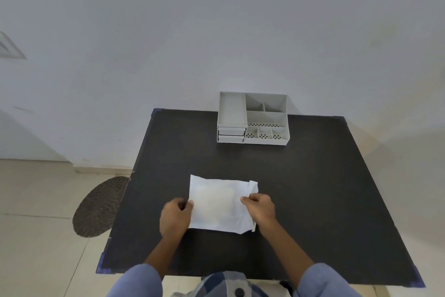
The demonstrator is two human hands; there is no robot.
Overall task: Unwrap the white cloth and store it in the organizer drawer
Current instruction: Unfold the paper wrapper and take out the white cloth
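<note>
- Left hand [175, 217], lower centre of frame: fingers curled, pinching the left edge of the white packet [220, 205].
- Packet lies flat on the dark desk [313, 188], centre-low; looks sealed, pale cloth bulge showing through, so unwrapping not started.
- Right hand [261, 207]: fingertips pinching the packet's right edge near its folded flap.
- Organizer [252, 118], upper centre-right at the desk's far edge, well apart; 2 drawers [231, 135] both closed.
- Left to do: open wrapper, take out cloth, open drawer, store.

Soft, even daylight is filling the scene; the dark tabletop [313, 188] is showing a faint sheen, edges are bending from wide-angle distortion, and everything is looking slightly soft.
</note>
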